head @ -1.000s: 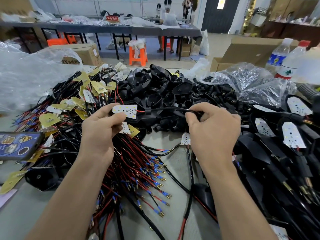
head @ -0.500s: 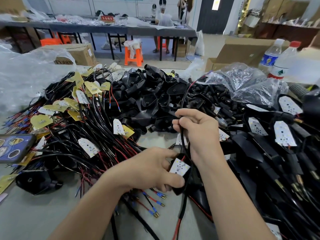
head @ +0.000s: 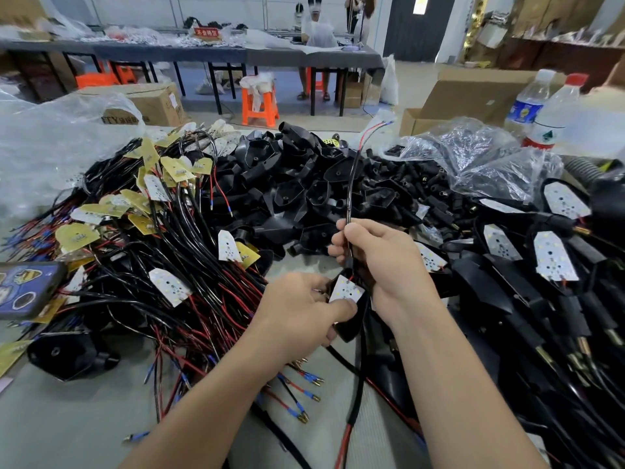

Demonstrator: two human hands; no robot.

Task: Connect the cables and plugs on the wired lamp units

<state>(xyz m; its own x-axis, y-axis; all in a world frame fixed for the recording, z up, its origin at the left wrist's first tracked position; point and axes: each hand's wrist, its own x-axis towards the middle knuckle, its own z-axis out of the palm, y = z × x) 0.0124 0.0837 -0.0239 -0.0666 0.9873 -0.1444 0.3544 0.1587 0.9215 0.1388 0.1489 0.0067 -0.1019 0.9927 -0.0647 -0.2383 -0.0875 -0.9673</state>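
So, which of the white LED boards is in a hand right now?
The white LED board near the centre, pinched by the left hand, while the right hand grips the black cable above it. The other boards lie untouched around it.

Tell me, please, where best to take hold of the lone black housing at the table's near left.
Probably across its wide body, pinched from above. The housing lies flat at the pile's edge, with bare table on its near side, so coming from above and the near side should avoid the wires behind it.
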